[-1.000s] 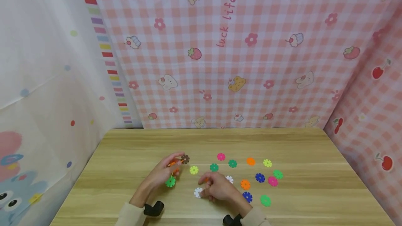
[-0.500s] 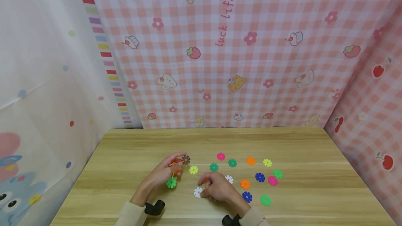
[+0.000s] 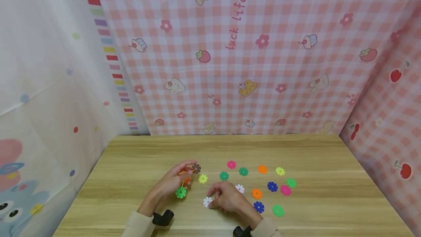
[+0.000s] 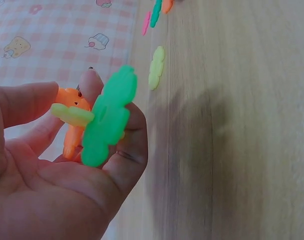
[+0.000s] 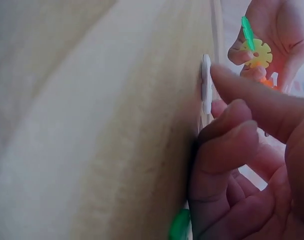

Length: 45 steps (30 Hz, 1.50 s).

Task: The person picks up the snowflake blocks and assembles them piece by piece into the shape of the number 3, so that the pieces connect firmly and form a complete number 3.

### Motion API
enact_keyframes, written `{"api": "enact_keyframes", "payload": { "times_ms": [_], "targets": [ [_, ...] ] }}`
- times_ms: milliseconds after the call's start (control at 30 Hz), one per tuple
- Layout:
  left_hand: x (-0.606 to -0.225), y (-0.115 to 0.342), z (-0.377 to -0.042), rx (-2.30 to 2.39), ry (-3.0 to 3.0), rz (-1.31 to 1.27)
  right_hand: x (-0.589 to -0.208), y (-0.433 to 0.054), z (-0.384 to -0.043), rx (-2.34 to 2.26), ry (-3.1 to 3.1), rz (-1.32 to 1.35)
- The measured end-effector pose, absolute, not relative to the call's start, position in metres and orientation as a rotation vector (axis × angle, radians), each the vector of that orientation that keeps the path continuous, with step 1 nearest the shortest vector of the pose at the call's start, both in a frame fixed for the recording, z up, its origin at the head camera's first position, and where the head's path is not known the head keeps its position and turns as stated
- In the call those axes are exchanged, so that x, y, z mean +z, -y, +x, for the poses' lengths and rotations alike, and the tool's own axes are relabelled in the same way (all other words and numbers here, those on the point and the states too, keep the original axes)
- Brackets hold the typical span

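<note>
Several notched plastic snowflake discs are joined in my left hand (image 3: 171, 181), which grips them between thumb and fingers above the table. The piece shows a green disc (image 4: 109, 117), a yellow disc (image 4: 70, 114), an orange disc (image 4: 73, 136) and a brown disc (image 3: 196, 168); fingers hide part of it. My right hand (image 3: 227, 197) is low over the tabletop, thumb and index finger pinching at the edge of a white disc (image 3: 207, 202) that lies flat. In the right wrist view this white disc (image 5: 206, 85) appears edge-on beside the thumb, the other fingers curled.
Loose discs lie spread to the right on the wooden table (image 3: 131, 156), among them a yellow disc (image 3: 203, 178), a pink disc (image 3: 231, 164), a blue disc (image 3: 258, 207) and a light green disc (image 3: 278, 210). A checked curtain (image 3: 250, 65) hangs behind the table.
My right index finger has come down towards the thumb at the white disc, and an orange spot beneath that hand is now covered. The left hand's joined discs have shifted slightly right.
</note>
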<state>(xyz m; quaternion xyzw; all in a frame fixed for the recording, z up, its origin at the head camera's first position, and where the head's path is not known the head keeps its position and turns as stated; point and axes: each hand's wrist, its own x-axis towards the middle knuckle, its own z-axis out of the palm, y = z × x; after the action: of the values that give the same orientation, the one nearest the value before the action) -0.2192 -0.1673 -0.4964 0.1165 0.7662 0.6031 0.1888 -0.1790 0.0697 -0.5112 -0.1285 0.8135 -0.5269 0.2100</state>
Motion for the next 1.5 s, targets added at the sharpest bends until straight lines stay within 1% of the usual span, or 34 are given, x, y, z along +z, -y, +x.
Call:
{"api": "enact_keyframes", "payload": {
  "times_ms": [200, 467, 767, 933, 1133, 1267, 1500],
  "targets": [
    [-0.497, 0.167, -0.219, 1.701, -2.146, 0.327, -0.511, -0.069, -0.179, -1.404, -2.320, -0.398],
    [-0.495, 0.165, -0.219, 1.711, -2.135, 0.323, -0.508, -0.068, -0.178, -1.308, -2.427, -0.534],
    [-0.493, 0.165, -0.218, 1.715, -2.133, 0.330, -0.507, -0.063, -0.177, -1.277, -2.453, -0.528],
    [-0.494, 0.164, -0.219, 1.722, -2.110, 0.336, -0.507, -0.063, -0.176, -1.364, -2.405, -0.537],
    [-0.492, 0.161, -0.218, 1.724, -2.083, 0.347, -0.500, -0.070, -0.181, -1.622, -2.238, -0.426],
    [-0.490, 0.157, -0.216, 1.721, -2.079, 0.370, -0.492, -0.077, -0.189, -1.755, -2.228, -0.398],
    [-0.485, 0.151, -0.213, 1.692, -2.112, 0.417, -0.482, -0.084, -0.196, -1.957, -2.191, -0.255]
  ]
}}
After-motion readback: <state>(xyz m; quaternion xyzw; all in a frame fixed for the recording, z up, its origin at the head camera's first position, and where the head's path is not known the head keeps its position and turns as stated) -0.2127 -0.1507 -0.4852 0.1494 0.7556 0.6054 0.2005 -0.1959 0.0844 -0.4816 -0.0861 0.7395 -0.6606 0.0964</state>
